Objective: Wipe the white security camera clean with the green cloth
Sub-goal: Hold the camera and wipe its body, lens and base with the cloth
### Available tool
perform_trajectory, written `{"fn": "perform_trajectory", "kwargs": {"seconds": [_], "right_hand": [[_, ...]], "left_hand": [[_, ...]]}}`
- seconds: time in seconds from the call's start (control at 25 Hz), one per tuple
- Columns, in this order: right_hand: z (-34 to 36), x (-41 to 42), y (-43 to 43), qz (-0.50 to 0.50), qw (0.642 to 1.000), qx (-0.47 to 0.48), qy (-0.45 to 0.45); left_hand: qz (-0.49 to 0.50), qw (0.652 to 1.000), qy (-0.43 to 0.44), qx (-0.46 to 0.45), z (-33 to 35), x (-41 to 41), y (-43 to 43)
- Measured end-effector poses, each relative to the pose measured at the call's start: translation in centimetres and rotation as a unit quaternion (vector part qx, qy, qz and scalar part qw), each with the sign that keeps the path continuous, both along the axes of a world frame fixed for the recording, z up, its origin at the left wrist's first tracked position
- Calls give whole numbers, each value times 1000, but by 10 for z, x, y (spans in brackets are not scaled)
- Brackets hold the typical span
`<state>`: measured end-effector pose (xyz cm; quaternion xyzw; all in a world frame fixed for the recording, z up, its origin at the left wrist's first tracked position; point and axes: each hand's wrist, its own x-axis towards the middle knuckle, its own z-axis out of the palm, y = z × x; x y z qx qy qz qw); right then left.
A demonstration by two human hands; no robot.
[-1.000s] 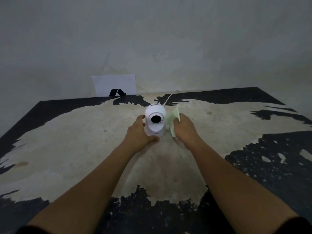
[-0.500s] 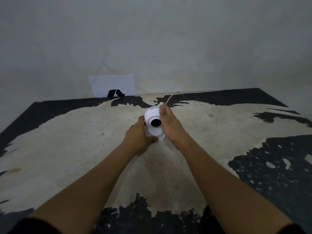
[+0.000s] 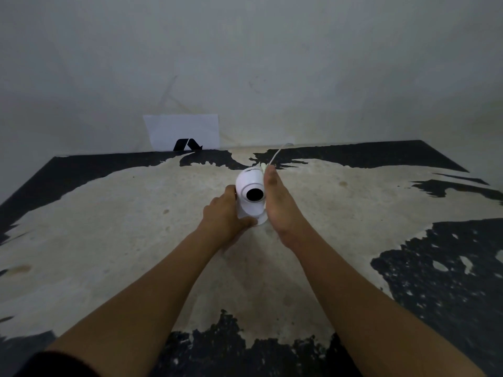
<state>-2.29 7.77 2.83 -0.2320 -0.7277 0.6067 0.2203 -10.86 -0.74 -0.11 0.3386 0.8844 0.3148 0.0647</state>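
Note:
The white security camera stands upright in the middle of the table, its round black lens facing me. My left hand grips its base and lower body from the left. My right hand lies flat against the camera's right side, fingers stretched up to its top. The green cloth is pressed between that hand and the camera; only a pale sliver shows at the fingertips. A thin white cable runs from behind the camera toward the wall.
The table has a worn beige top with peeling black patches along its edges. A white paper sheet with a black mark leans against the grey wall at the back left.
My right hand moved from beside the camera, where the cloth hung in view, onto the camera's right side and slid up toward its top. My left hand stayed on the base.

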Motion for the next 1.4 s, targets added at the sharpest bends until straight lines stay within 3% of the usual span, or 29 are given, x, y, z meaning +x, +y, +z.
{"fn": "perform_trajectory", "kwargs": {"seconds": [0.08,0.32,0.56,0.8,0.92,1.12,1.24,1.32,1.4], "right_hand": [[7,-5,6,-7,999,41,-20],[-15,16,15,16,999,-39,1],[-11,12,10,-33,996,75,-32],[-2,0,20,-21,998,-3,-53],[-15,17,7,-21,991,45,-123],[-6,54,5,32,992,60,-104],[5,65,7,39,996,35,-66],[6,63,5,28,998,42,-39],[7,57,0,33,997,60,-26]], "left_hand": [[-2,1000,4,0,0,0,0],[-3,1000,18,2,-3,0,1],[0,1000,22,1,-8,-3,1],[-13,1000,-4,23,-5,-2,2],[-11,1000,17,17,-9,-1,1],[-21,1000,13,-19,-2,-3,-7],[3,999,-36,35,10,8,-27],[-15,980,-137,141,21,25,-42],[-74,948,-249,182,33,38,-53]]}}
